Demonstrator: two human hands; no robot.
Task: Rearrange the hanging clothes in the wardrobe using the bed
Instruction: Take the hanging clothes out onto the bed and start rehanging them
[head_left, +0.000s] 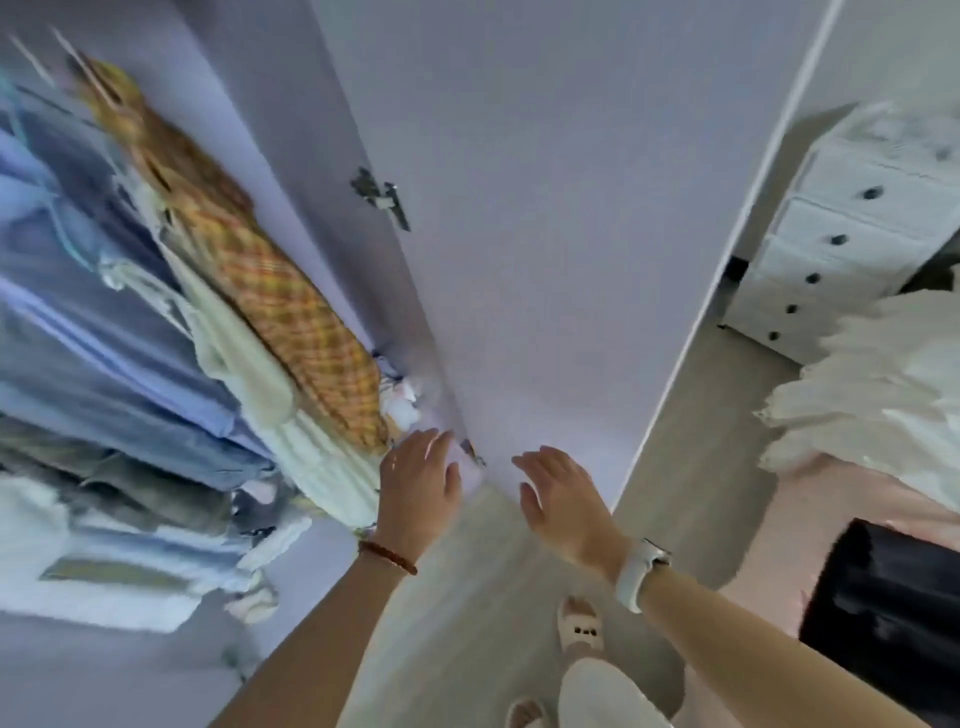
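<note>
Hanging clothes (156, 291) are filling the open wardrobe at the left of the view, packed close together and blurred. Nearest the door an orange plaid garment (280, 306) is hanging, with a cream ribbed garment (311, 457) just beside it and a run of blue shirts (104, 364) further in. Below them, folded pale items (130, 566) are lying in the wardrobe's lower part.

The white wardrobe door (545, 260) is standing open in the middle of the view, its metal hinge (382, 197) showing on the inner edge.

The left hand (418, 493) is reaching forward with its fingers straight and relaxed, grasping nothing; its fingertips are lying at the lower hem of the plaid garment, though I cannot tell whether they are touching it. A beaded bracelet (387, 557) is circling that wrist. The right hand (563, 499) is hovering just beside the door's lower corner, fingers also released and slightly spread, holding nothing. A white smartwatch (639, 571) is sitting on that wrist.

At the right, the bed (810, 525) is showing a pink cover with a ruffled white fabric (872, 395) heaped on it and a black object (883, 603) lying near its edge. A white chest of drawers (852, 234) is standing behind. Slippered feet (579, 623) are standing on the pale floor (691, 441).
</note>
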